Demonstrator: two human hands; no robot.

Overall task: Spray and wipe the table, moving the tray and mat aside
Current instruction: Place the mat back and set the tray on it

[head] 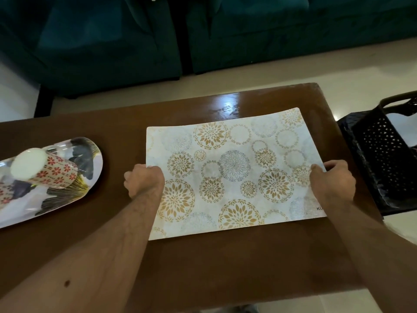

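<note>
A white mat [234,168] printed with gold and grey flower circles lies on the right half of the brown wooden table [203,263]. My left hand [144,180] grips the mat's left edge with curled fingers. My right hand [331,180] grips its right edge the same way. An oval patterned tray [74,177] sits at the table's left end, and a cylindrical container [45,168] with red flower print and a white lid stands on it. No spray bottle or cloth is in sight.
A black perforated plastic basket [383,159] stands off the table's right end. Dark teal sofas [203,35] line the far side across a strip of pale floor. A wet glare marks the table's far right part.
</note>
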